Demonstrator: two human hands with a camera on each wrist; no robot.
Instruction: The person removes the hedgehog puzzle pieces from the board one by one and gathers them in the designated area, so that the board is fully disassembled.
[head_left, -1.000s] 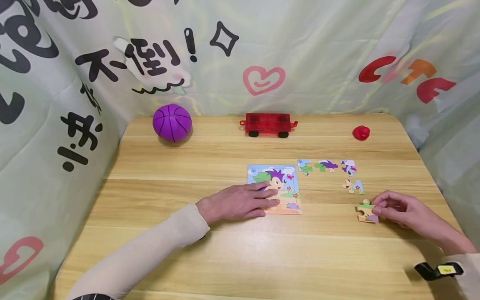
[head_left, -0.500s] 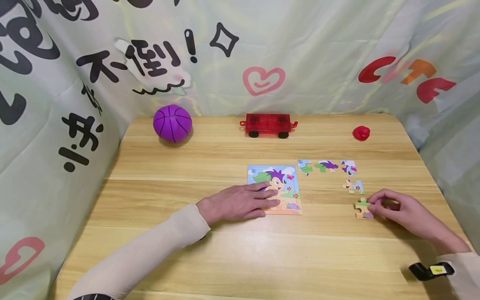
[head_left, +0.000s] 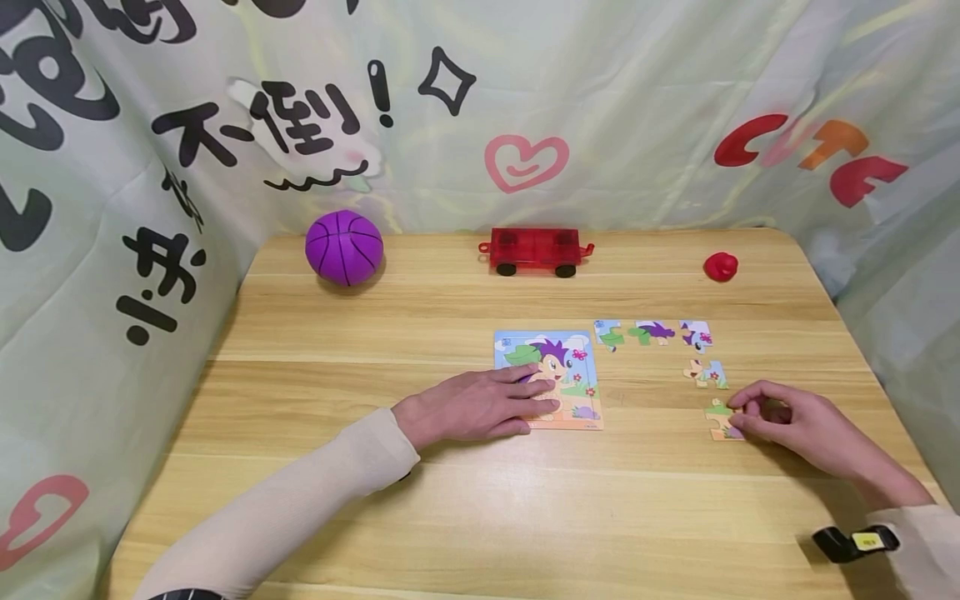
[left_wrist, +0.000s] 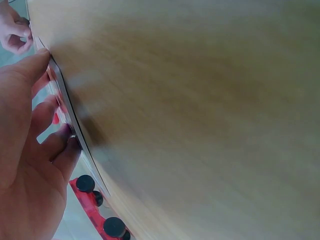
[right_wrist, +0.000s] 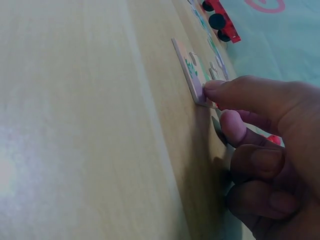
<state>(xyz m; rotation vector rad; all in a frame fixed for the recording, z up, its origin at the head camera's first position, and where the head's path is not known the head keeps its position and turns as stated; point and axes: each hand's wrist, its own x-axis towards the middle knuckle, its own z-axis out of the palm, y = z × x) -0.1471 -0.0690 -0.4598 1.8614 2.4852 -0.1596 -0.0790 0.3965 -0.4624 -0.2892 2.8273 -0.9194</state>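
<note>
The person's left hand [head_left: 480,406] lies flat, fingers straight, pressing down on the puzzle board [head_left: 564,358], which sits a little right of the tabletop's middle, nearer the front edge than the back. From the left wrist view the fingertips [left_wrist: 44,59] rest along the board's thin edge [left_wrist: 67,107].

The right hand [head_left: 787,417] is over by the right edge of the tabletop [head_left: 450,517], about level with the board's front side. Its thumb and forefinger are curled in a narrow pinch on a loose puzzle piece [head_left: 718,418] that lies flat on the wood; the right wrist view shows the fingertip [right_wrist: 212,90] against the piece's edge [right_wrist: 192,75], the other fingers folded under.

Four more loose pieces lie between the board and the right edge: a row of three just behind, with a blue-and-green piece [head_left: 609,333] beside the board's back right corner, a purple piece [head_left: 654,332] next to it, and a pale piece [head_left: 697,335] at the end. A fourth piece [head_left: 707,372] lies just behind the pinched one.

Along the back edge stand a purple ball [head_left: 344,247] toward the left corner, a red toy car [head_left: 536,251] in the middle, and a small red toy [head_left: 721,266] toward the right corner. A printed cloth [head_left: 525,108] hangs around the table.
</note>
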